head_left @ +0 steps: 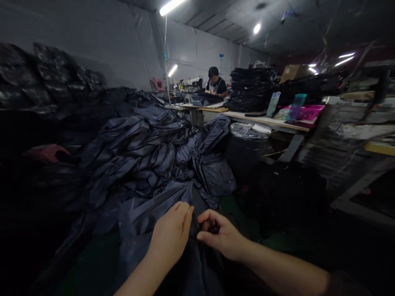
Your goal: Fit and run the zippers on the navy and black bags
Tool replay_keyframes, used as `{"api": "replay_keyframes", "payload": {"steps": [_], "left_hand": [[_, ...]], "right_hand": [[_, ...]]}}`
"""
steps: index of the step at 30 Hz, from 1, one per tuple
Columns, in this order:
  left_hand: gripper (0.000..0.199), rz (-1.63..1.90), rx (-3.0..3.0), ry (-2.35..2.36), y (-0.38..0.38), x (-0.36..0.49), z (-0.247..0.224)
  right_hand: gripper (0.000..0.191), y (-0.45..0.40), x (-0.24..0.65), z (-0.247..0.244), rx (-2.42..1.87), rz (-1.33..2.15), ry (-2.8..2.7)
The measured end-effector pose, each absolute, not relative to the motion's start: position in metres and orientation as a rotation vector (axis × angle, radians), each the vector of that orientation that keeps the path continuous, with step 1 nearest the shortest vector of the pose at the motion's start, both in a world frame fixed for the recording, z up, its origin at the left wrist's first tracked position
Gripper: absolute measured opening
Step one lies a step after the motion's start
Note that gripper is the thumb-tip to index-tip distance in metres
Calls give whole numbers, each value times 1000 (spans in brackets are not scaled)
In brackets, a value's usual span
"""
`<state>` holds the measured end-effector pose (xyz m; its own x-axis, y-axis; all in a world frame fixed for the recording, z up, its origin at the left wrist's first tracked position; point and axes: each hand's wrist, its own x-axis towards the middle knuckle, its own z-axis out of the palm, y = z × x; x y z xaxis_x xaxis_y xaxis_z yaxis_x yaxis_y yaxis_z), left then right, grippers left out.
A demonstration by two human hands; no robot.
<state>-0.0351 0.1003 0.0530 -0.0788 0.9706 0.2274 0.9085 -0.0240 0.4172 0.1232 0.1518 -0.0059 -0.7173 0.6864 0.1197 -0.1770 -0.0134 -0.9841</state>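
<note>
Dark blue-grey fabric (142, 222), seemingly part of a bag, hangs in front of me at the bottom middle. My left hand (173, 226) is closed on it, back of the hand up, thumb pressed along the fingers. Just to the right, my right hand (224, 236) has its fingers curled and thumb bent inward. Something small and dark shows inside that curl, but it is too dim to name. The two hands are close together without touching. Behind them rises a big heap of similar dark bags (148, 135).
At the right stands a worktable (277, 119) with a stack of black pieces (249, 88), two bottles and a pink basket (311, 112). A lined bin (247, 152) is under its edge. A co-worker (216, 84) sits behind. Wrapped bundles (52, 74) line the left wall.
</note>
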Motion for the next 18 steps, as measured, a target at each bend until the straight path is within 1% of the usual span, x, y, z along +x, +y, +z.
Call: {"api": "replay_keyframes", "payload": {"steps": [3,6,9,11,14,18], "left_hand": [[31,904,1878,1869,99,-50,55],[27,845,1705,1744,96,-63,64],[20,768,1636,1675,94,-71,75],[20,759,1630,1653,93,-73,79],[19,775,1642,1665,93,-73,81],[14,823,1696,1701,95,-73,78]], "right_hand": [[36,171,136,9,-625,1691,-1861],[37,187,145,28,-728,1483,-2120],[29,193,148,50,-799,1208,-2358],[24,191,147,64,-831,1020,-2471],[23,187,140,79,-800,787,-2605],[20,184,127,86,-648,568,-2727]]}}
